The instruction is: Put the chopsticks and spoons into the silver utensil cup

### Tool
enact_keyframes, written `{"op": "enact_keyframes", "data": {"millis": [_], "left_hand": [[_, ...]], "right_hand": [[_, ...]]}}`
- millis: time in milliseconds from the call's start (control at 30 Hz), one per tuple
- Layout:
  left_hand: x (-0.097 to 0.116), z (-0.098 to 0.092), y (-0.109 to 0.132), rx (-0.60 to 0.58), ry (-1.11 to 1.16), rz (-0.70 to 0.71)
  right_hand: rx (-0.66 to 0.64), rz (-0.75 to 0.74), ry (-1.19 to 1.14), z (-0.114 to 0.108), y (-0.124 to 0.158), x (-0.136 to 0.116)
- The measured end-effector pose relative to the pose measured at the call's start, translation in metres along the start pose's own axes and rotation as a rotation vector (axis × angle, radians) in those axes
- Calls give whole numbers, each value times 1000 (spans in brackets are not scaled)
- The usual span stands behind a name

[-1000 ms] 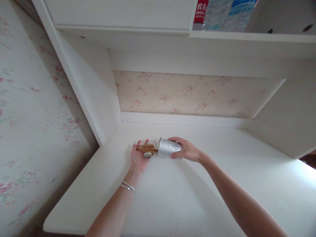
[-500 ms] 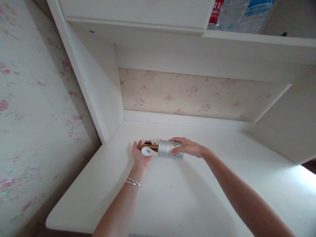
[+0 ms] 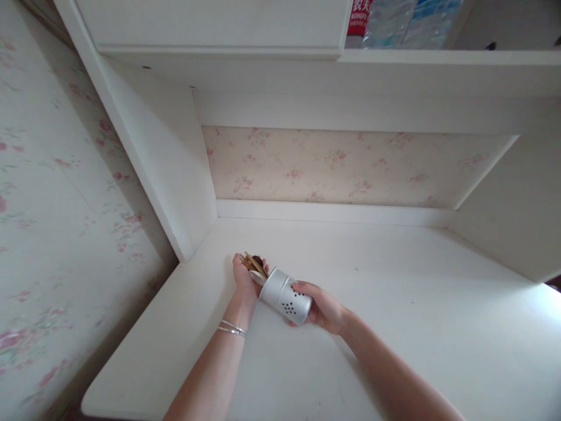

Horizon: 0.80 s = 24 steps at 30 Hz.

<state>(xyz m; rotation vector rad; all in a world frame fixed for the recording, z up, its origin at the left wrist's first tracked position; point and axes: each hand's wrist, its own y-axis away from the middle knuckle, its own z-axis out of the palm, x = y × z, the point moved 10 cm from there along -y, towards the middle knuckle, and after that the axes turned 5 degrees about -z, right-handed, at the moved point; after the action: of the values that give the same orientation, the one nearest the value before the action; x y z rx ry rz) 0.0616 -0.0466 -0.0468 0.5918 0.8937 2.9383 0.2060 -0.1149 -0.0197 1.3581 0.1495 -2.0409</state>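
A silver perforated utensil holder [image 3: 284,295] lies tipped, its mouth pointing up and to the left, just above the white desk top [image 3: 394,304]. My right hand [image 3: 322,307] is wrapped round its base end. Wooden chopsticks [image 3: 254,264] and a white spoon stick out of its mouth. My left hand [image 3: 243,278] is cupped against those ends, fingers curled about the chopsticks, with thin silver bangles [image 3: 231,328] on the wrist.
A white side panel [image 3: 170,164] stands left of the desk alcove, and floral wallpaper [image 3: 342,166] covers the back. Above, a shelf [image 3: 438,58] carries water bottles [image 3: 394,20] and a red-labelled bottle [image 3: 358,17]. The desk's front left edge [image 3: 114,380] drops beside the wall.
My right hand has drawn the holder's base toward me and swung it, so the holder now slants instead of lying level. My left hand stays at the chopstick ends.
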Motion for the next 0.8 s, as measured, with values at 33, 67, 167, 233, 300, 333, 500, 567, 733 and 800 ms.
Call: {"op": "enact_keyframes", "data": {"millis": [33,67,167,233,300,333,500,567,733,800], "left_hand": [[-1,2,1,-14,-17,4],[-2,4,2,-30,-37,6],[-8,12,7,-93,-98,-10],[-11,17,11,-130,-122,-19],[-13,20,15,-152,-136,-31],[-14,20,17,-158,-139,-41],[-17,28,23,-248,-174,-79],[-18,31,23,-281,-165,-80],[-25,33,16,-308,-127,-70],[-27,30,12,-287,-147,-59]], "right_hand": [[14,11,-30,-4,2,0],[27,19,-55,-7,3,0],[42,13,-110,-13,7,-4],[44,-5,-144,-15,8,-7],[49,-18,-177,-16,9,-10],[52,-21,-189,-17,9,-10],[52,-23,-204,-20,8,-11],[54,-29,-202,-20,8,-11],[49,-40,-200,-20,8,-11],[42,-38,-196,-18,7,-9]]}}
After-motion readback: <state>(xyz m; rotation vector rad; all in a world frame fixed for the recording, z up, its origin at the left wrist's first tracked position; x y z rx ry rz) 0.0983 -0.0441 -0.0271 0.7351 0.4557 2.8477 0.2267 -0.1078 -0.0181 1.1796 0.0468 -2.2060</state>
